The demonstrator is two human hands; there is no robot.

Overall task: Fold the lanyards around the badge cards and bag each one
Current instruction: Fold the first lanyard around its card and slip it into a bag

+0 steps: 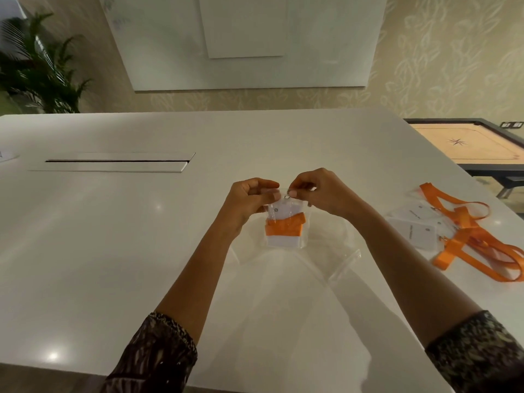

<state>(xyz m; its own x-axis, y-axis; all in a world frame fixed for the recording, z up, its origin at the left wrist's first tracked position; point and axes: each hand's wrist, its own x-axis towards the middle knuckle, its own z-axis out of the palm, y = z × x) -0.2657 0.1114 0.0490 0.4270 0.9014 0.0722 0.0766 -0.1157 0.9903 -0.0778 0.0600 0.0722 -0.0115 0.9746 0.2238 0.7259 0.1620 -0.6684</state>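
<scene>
A small clear plastic bag (285,239) hangs upright over the middle of the white table (113,236). Inside it is a white badge card (283,212) with an orange lanyard (285,225) wrapped around its middle. My left hand (249,202) pinches the bag's top edge on the left side. My right hand (320,194) pinches the same top edge on the right, fingertips close to the left hand's. A metal clip shows at the card's top between the fingers.
Several loose badge cards (419,228) with tangled orange lanyards (479,245) lie at the right edge of the table. Empty clear bags (340,259) lie flat under my hands. A cable slot (113,161) is set in the table at far left. A carrom board (467,146) stands beyond.
</scene>
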